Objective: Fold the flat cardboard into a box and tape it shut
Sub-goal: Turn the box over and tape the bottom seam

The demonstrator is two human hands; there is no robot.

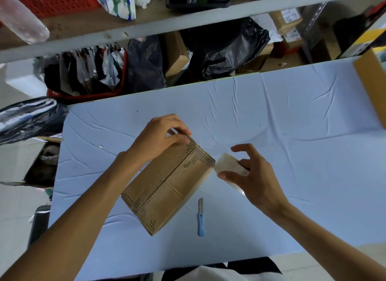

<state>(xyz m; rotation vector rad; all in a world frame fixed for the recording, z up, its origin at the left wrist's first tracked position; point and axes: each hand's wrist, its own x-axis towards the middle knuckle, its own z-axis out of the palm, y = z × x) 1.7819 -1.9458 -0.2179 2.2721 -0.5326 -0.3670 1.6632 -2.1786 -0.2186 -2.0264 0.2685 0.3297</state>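
A brown cardboard box point(167, 186) lies folded up on the pale blue table point(292, 124), its closed flaps facing up with a seam down the middle. My left hand point(160, 134) rests on the box's far corner, thumb and fingers pinching there. My right hand point(248, 172) sits just right of the box and grips a roll of clear tape point(228, 165). The roll's edge is close to the box's right corner.
A small blue-handled knife point(201, 218) lies on the table in front of the box. Another cardboard box point(371, 86) stands at the table's far right edge. Behind the table are shelves, black bags point(227, 48) and a red basket point(83, 75).
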